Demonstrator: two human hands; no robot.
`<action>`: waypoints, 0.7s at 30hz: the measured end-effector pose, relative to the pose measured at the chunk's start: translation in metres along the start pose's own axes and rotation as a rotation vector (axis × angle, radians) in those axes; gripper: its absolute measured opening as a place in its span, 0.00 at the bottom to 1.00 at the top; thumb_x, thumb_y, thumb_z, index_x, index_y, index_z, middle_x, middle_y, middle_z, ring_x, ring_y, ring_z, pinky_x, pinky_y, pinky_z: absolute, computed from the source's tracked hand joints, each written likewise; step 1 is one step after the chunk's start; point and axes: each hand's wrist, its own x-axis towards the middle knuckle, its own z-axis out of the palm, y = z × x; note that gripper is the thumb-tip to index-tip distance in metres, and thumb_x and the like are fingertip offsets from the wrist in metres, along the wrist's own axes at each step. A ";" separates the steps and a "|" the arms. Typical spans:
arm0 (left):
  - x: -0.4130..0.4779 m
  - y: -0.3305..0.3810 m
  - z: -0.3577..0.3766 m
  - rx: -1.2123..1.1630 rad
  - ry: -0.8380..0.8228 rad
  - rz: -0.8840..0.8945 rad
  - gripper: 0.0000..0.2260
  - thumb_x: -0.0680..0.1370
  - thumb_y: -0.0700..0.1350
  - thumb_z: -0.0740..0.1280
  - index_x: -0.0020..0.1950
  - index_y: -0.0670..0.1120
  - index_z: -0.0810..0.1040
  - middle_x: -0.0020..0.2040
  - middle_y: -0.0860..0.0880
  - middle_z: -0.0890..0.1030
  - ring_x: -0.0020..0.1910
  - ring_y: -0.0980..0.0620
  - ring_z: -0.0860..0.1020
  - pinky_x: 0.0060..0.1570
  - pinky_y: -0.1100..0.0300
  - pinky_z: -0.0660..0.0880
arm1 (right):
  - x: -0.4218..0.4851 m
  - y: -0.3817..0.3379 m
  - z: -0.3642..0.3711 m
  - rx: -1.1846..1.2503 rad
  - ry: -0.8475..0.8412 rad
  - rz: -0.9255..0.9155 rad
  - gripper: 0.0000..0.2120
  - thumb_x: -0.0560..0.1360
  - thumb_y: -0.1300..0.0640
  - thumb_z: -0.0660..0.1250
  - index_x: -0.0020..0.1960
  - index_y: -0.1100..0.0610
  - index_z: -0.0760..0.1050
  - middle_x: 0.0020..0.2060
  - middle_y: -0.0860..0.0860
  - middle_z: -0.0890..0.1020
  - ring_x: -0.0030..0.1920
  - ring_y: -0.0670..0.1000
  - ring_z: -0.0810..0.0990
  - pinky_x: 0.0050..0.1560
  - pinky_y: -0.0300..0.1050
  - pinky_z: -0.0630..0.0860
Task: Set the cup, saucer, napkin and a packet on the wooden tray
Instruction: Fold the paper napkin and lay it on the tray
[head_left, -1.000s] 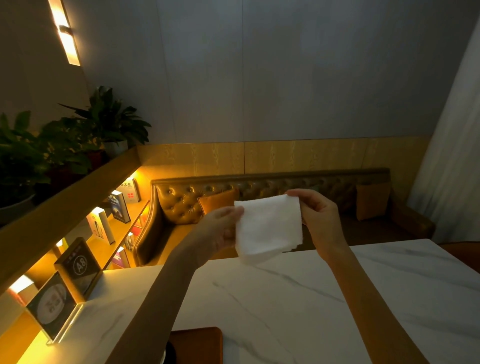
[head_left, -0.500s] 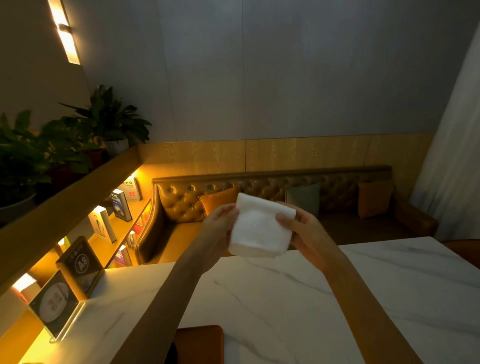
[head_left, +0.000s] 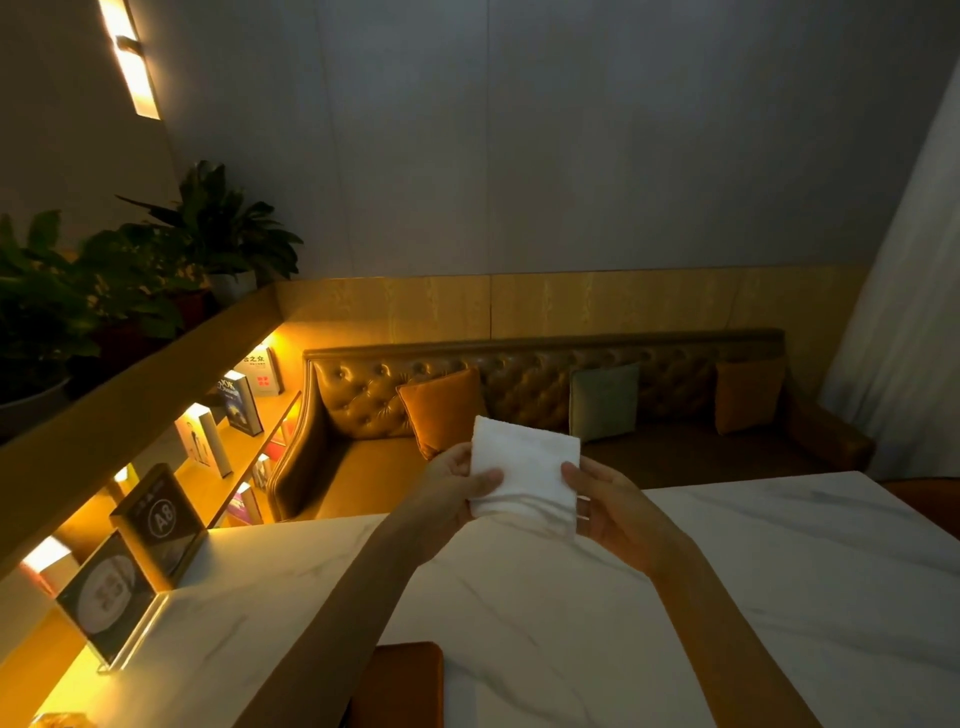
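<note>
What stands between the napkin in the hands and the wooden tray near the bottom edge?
Nothing visible. Both the left hand and right hand hold the napkin above the bare marble table; only a corner of the wooden tray shows, beside the left forearm.

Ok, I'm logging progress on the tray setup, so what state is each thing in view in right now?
Napkin: white, folded, held up above the table between both hands.
Left hand: pinching the napkin's left edge.
Right hand: gripping the napkin's right edge.
Marble table: bare where visible.
Brown object at near edge: flat, mostly cropped.
</note>
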 end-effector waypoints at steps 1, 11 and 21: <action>-0.001 -0.002 -0.001 0.010 -0.003 -0.016 0.26 0.73 0.37 0.72 0.70 0.44 0.69 0.66 0.40 0.76 0.60 0.38 0.79 0.58 0.41 0.78 | -0.003 0.000 -0.001 0.020 -0.046 -0.036 0.17 0.77 0.58 0.64 0.66 0.55 0.71 0.60 0.58 0.80 0.58 0.61 0.80 0.56 0.58 0.79; -0.005 0.002 -0.006 0.008 0.065 -0.058 0.15 0.78 0.44 0.67 0.64 0.46 0.73 0.60 0.46 0.78 0.57 0.44 0.80 0.53 0.47 0.80 | -0.010 -0.015 0.008 0.018 -0.053 -0.105 0.24 0.70 0.63 0.69 0.65 0.54 0.71 0.60 0.55 0.80 0.58 0.58 0.81 0.53 0.54 0.81; -0.022 0.018 -0.012 0.184 -0.118 0.341 0.18 0.77 0.30 0.62 0.51 0.51 0.82 0.56 0.57 0.81 0.57 0.50 0.80 0.47 0.56 0.82 | -0.031 -0.034 0.024 -0.253 -0.005 -0.488 0.13 0.65 0.53 0.75 0.49 0.47 0.82 0.50 0.47 0.84 0.54 0.51 0.82 0.43 0.43 0.82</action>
